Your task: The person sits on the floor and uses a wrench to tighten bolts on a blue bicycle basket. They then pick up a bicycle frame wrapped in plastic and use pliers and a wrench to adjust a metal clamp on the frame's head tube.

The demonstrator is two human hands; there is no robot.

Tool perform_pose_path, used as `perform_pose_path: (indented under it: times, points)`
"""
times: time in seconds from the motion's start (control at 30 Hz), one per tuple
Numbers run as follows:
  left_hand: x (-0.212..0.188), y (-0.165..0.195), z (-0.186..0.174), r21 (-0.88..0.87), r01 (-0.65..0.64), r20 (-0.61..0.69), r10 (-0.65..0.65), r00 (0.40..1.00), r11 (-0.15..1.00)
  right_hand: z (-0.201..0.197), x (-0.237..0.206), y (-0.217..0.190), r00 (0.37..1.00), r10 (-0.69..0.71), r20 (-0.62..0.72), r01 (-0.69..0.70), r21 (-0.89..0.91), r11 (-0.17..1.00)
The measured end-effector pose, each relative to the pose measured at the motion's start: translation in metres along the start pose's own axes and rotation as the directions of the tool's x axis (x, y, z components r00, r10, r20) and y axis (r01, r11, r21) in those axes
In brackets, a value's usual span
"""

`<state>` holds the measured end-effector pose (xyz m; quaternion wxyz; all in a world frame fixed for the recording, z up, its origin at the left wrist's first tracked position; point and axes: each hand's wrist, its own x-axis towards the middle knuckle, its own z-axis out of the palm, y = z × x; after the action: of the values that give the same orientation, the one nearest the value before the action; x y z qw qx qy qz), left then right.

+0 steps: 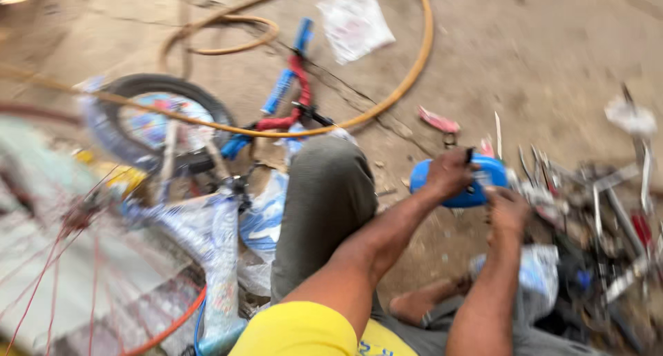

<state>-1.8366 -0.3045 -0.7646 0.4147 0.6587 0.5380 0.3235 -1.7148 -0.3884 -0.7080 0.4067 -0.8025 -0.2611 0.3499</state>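
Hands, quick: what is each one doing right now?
Left hand: closed on the blue plastic part, gripping it from the top.
Right hand: touching the same part's lower right edge; whether its fingers are closed cannot be told.

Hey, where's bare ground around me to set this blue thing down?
Bare ground lies up right, beyond the hose and above the tools. A smaller patch sits between your knee and the tools. Left is crowded by the bicycle.
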Motion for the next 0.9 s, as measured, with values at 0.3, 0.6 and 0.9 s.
perform_pose_path:
  times: [0.3,0.6,0.9]
  points:
    - [-0.012,0.116,-0.159,0.039,-0.384,-0.483,0.353,0.801,0.923,0.061,-0.044,-0.127,0.988,-0.023,0.154,-0.126,0.875,0.467]
    - [-0.042,0.121,-0.247,0.073,-0.486,-0.420,0.469,0.777,0.871,0.104,-0.056,-0.150,0.869,-0.404,0.287,-0.169,0.938,0.304]
    - [-0.065,0.123,-0.214,0.149,-0.704,-0.207,0.718,0.665,0.695,0.078,-0.033,-0.117,0.806,-0.460,0.373,-0.162,0.886,0.435]
